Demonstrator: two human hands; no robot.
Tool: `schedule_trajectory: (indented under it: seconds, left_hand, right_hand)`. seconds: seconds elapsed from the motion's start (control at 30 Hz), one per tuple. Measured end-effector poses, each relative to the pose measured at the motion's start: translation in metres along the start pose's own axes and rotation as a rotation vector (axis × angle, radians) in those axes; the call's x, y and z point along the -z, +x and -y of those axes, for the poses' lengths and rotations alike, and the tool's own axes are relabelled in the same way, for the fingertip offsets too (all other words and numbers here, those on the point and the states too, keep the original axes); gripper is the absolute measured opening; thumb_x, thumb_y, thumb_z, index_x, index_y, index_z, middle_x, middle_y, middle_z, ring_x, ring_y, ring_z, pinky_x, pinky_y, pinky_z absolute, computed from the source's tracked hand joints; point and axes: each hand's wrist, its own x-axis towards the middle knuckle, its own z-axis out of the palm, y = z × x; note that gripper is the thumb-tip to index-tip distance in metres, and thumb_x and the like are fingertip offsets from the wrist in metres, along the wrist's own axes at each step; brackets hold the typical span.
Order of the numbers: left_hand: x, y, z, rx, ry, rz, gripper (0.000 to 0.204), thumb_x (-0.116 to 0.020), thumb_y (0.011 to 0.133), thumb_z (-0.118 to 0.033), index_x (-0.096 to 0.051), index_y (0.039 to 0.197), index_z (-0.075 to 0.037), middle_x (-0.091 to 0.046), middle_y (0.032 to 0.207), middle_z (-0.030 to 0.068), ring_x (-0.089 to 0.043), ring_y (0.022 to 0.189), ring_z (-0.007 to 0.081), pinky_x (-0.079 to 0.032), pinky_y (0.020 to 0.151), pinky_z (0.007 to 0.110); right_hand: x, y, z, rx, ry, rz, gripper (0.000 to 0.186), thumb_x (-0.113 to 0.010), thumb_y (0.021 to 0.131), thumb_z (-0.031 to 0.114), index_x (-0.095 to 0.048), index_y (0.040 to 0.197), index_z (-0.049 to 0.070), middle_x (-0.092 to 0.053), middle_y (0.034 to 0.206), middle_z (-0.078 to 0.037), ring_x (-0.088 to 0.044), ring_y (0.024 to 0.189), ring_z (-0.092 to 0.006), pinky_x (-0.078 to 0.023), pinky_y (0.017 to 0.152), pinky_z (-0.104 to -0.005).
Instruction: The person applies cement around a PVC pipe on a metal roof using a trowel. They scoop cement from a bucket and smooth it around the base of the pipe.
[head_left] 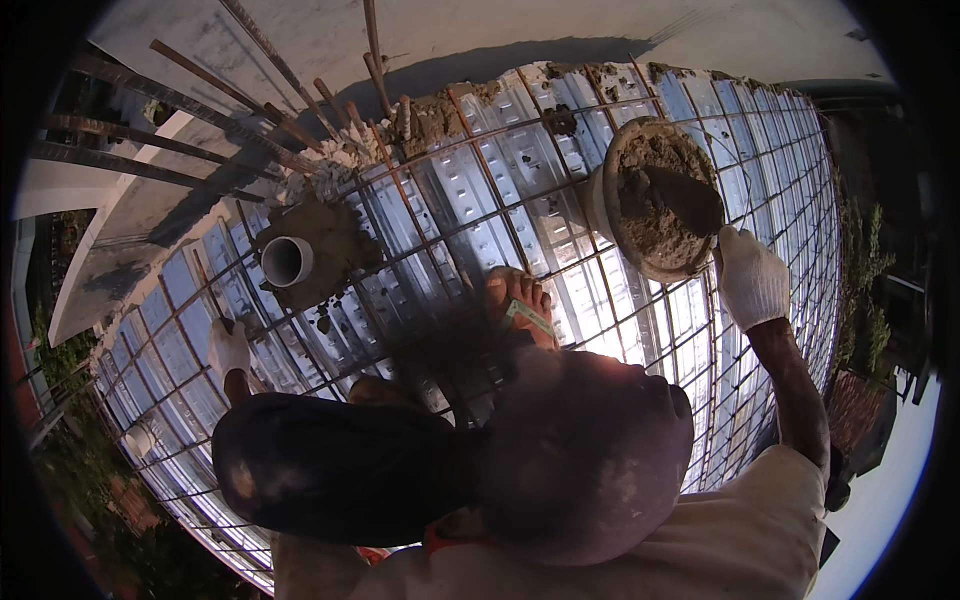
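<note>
My right hand (754, 279), in a white knit glove, grips a trowel (682, 197) at the right rim of a bucket (598, 203). The dark trowel blade lies on the grey-brown mortar (655, 245) that fills the bucket. The bucket leans on the rebar mesh (430, 243). My left hand (229, 349), also gloved in white, is low over the mesh at the left. Its fingers look curled by a bar, with a small dark spot at their tips; what they hold is too small to make out. A white pipe end (287, 261) stands in a patch of wet mortar (330, 232) between my hands.
Ribbed metal decking (460, 185) lies beneath the mesh. Several rusty rebar rods (190, 155) stick up at the upper left beside a pale curved wall (120, 255). My bare foot (520, 293) stands on the mesh. Another pipe end (139, 440) shows at lower left.
</note>
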Motion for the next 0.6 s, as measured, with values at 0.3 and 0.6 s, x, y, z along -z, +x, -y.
schedule_trajectory:
  seconds: [0.3,0.6]
  left_hand:
    - [0.024,-0.014,-0.01,0.067,-0.034,-0.012,0.031,-0.073,0.094,-0.031,-0.068,0.109,-0.004,-0.076,0.106,0.0212,-0.073,0.106,0.0445,-0.056,0.093,0.053]
    - [0.023,-0.004,-0.007,0.037,-0.005,-0.037,0.033,-0.073,0.093,-0.033,-0.071,0.107,-0.003,-0.077,0.11,0.0224,-0.073,0.106,0.0445,-0.056,0.095,0.053]
  right_hand:
    - [-0.015,0.018,0.021,-0.072,0.487,0.134,0.026,-0.073,0.096,0.023,-0.071,0.101,-0.002,-0.075,0.089,-0.025,-0.075,0.084,-0.0439,-0.058,0.076,-0.051]
    - [-0.053,-0.001,0.019,-0.203,1.05,0.248,0.017,-0.073,0.1,0.014,-0.074,0.107,-0.002,-0.065,0.075,0.001,-0.053,0.061,-0.0067,-0.041,0.055,-0.0277]
